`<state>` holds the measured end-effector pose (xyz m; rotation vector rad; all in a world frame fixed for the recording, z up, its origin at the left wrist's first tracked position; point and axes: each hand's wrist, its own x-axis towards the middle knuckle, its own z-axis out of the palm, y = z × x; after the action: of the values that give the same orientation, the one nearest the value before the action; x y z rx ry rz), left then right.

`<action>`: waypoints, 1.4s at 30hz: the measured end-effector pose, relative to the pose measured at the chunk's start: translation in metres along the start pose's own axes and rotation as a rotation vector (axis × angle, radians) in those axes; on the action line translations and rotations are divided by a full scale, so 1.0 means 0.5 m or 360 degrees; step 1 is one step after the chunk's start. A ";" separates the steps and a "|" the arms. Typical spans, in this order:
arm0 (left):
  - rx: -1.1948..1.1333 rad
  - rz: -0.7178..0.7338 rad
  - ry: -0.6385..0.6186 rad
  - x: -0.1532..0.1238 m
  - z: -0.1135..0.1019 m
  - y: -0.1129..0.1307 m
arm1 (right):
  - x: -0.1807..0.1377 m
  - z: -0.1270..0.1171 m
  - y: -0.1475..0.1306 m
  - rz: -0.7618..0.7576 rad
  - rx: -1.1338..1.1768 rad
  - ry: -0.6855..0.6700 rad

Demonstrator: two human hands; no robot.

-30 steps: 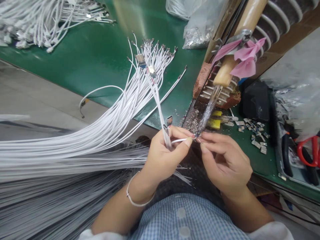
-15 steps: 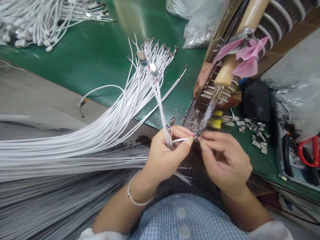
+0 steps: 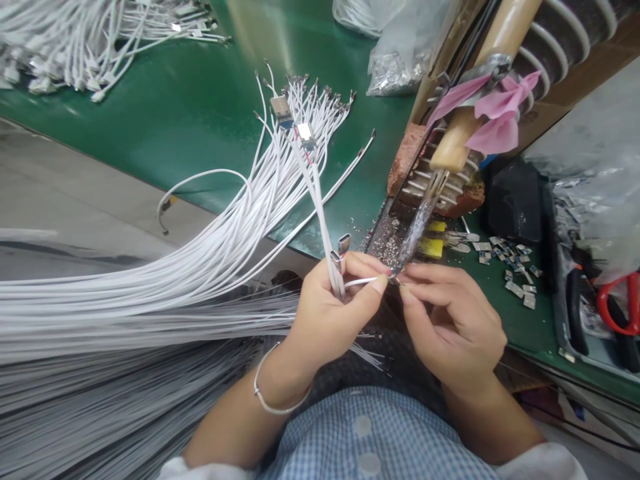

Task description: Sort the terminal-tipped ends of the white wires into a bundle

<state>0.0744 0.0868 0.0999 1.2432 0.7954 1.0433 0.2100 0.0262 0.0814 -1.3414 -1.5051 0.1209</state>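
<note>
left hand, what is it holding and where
The left hand grips a few white cables near their connector ends, one end pinched between thumb and forefinger.

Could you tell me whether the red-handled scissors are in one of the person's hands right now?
No, the red-handled scissors lie in a tray at the right edge, apart from both hands.

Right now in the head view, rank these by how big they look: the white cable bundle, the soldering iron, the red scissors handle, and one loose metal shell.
1. white cable bundle
2. soldering iron
3. red scissors handle, partly cut off at the frame edge
4. loose metal shell
</note>
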 end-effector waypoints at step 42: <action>0.0096 -0.0547 -0.0325 -0.195 -0.084 -0.126 | -0.062 0.034 -0.045 0.0349 0.0521 -0.0829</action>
<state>0.0135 0.0105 0.0248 1.1902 0.8498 0.6085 0.1767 0.0034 0.0699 -1.2545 -1.6610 0.8759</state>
